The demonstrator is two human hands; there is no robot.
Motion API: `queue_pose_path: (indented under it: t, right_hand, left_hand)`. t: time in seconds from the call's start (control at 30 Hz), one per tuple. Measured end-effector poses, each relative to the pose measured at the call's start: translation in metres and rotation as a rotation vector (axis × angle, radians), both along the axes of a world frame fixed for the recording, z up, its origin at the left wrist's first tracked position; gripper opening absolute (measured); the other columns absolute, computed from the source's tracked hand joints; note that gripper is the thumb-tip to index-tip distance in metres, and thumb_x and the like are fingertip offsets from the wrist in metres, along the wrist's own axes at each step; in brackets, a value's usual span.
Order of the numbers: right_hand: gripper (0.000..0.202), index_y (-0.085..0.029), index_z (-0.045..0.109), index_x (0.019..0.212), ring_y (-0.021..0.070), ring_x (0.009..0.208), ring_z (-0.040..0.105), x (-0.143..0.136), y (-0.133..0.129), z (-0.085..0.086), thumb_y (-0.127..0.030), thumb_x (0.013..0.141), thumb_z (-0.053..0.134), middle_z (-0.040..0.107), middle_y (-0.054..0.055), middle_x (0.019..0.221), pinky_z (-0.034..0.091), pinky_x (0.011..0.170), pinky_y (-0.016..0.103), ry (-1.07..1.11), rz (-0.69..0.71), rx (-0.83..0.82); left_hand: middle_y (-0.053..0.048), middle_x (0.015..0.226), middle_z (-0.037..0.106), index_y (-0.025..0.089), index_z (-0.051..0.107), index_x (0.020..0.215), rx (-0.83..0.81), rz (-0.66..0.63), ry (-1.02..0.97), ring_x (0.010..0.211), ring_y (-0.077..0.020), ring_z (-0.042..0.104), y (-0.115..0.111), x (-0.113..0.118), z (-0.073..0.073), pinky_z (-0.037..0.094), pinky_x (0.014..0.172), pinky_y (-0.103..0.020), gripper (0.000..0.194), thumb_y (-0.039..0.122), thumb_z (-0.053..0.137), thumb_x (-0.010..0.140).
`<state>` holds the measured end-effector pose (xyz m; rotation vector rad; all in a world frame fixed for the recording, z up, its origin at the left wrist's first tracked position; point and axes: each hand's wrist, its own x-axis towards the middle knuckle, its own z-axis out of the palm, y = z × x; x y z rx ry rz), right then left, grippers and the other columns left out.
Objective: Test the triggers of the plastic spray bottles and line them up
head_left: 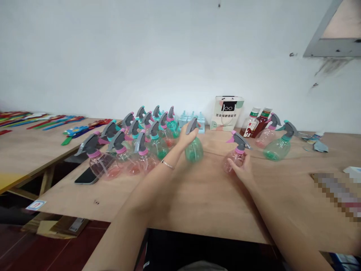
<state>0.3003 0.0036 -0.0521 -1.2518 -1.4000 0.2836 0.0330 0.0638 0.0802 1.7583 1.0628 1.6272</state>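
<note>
My left hand (188, 136) is closed round the grey spray head of a green spray bottle (194, 151), which stands upright or nearly so near the middle of the table. To the right, my right hand (243, 167) grips the body of a pink spray bottle (234, 160) with a grey and pink head. Left of my hands stand several pink and green spray bottles (159, 146) in close rows. Another pink bottle (265, 136) and a green bottle (278, 148) are beyond my right hand.
A paper bag (227, 114) stands against the wall beside two bottles of dark liquid (258, 124). A phone (86, 177) lies at the left edge of the wooden table (203, 210). Colourful strips (59, 122) lie on another table. A pixelated object (338, 194) is at right.
</note>
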Motion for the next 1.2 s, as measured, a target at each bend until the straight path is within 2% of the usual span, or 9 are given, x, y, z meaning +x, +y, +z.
queue_pose_path:
  t: [0.17,0.27,0.37,0.47,0.53,0.63,0.73,1.03,1.2]
  right_hand:
    - [0.078,-0.017,0.049,0.125,0.0342,0.115,0.064,-0.005,-0.005,0.007,-0.062,0.067,0.077,0.062,0.020,0.126,0.051,0.099,0.054,0.059,-0.016,-0.041]
    - [0.077,-0.018,0.048,0.125,0.0330,0.114,0.064,-0.005,-0.006,0.008,-0.061,0.068,0.076,0.063,0.019,0.126,0.051,0.098,0.053,0.048,-0.001,-0.022]
    - [0.075,-0.019,0.048,0.124,0.0324,0.113,0.064,-0.005,-0.007,0.008,-0.062,0.069,0.075,0.063,0.018,0.125,0.051,0.098,0.053,0.027,0.006,-0.002]
    - [0.075,-0.018,0.047,0.123,0.0337,0.114,0.064,-0.006,-0.009,0.008,-0.062,0.069,0.075,0.063,0.019,0.125,0.050,0.099,0.054,0.022,0.011,-0.007]
    - [0.074,-0.018,0.047,0.123,0.0346,0.116,0.063,-0.006,-0.010,0.008,-0.061,0.069,0.075,0.062,0.020,0.126,0.050,0.099,0.055,0.025,0.022,-0.017]
    - [0.074,-0.019,0.046,0.124,0.0347,0.116,0.063,-0.008,-0.011,0.007,-0.060,0.069,0.075,0.062,0.020,0.126,0.049,0.099,0.056,0.029,0.044,-0.038]
    - [0.074,-0.019,0.046,0.123,0.0352,0.116,0.063,-0.010,-0.012,0.007,-0.061,0.069,0.075,0.062,0.019,0.125,0.048,0.101,0.057,0.035,0.055,-0.047]
    - [0.073,-0.019,0.046,0.122,0.0350,0.114,0.063,-0.015,-0.019,0.012,-0.061,0.070,0.074,0.062,0.018,0.122,0.049,0.099,0.056,0.008,0.060,-0.065]
    - [0.075,-0.018,0.045,0.124,0.0353,0.118,0.060,-0.017,-0.021,0.011,-0.059,0.069,0.076,0.060,0.019,0.126,0.046,0.103,0.056,0.033,0.074,-0.084]
  left_hand:
    - [0.003,0.066,0.056,0.016,0.068,0.090,0.008,0.188,-0.048,0.061,-0.0127,0.051,0.088,-0.006,-0.007,0.041,0.063,-0.026,0.018,0.012,0.060,0.074]
    - [0.003,0.061,0.051,0.016,0.063,0.076,-0.022,0.256,-0.063,0.062,-0.0124,0.051,0.115,-0.010,-0.016,0.041,0.063,-0.025,0.002,0.015,0.064,0.077]
    - [0.002,0.063,0.054,0.015,0.059,0.073,-0.038,0.297,-0.082,0.067,-0.0129,0.053,0.127,-0.012,-0.028,0.043,0.067,-0.026,0.013,0.022,0.066,0.081]
    - [-0.004,0.082,0.065,0.014,0.062,0.088,-0.023,0.328,-0.069,0.084,-0.0182,0.061,0.125,-0.014,-0.048,0.048,0.081,-0.031,0.019,0.026,0.072,0.078]
    - [-0.010,0.106,0.067,0.015,0.060,0.106,-0.001,0.367,-0.040,0.104,-0.0243,0.062,0.118,-0.015,-0.067,0.047,0.096,-0.037,0.036,0.029,0.076,0.077]
    - [-0.020,0.134,0.055,0.012,0.049,0.129,0.004,0.479,0.031,0.130,-0.0316,0.050,0.104,-0.013,-0.097,0.037,0.112,-0.045,0.063,0.036,0.077,0.077]
    - [-0.024,0.139,0.049,0.010,0.043,0.137,-0.083,0.638,0.134,0.138,-0.0359,0.044,0.098,-0.008,-0.114,0.034,0.115,-0.050,0.076,0.046,0.075,0.079]
    - [-0.028,0.147,0.041,0.008,0.035,0.147,-0.277,0.733,0.317,0.135,-0.0431,0.045,0.113,0.004,-0.096,0.039,0.110,-0.055,0.086,0.055,0.068,0.082]
    - [-0.024,0.146,0.038,0.013,0.039,0.141,-0.015,0.700,0.084,0.142,-0.0348,0.037,0.084,0.017,-0.094,0.031,0.116,-0.053,0.066,0.052,0.055,0.091]
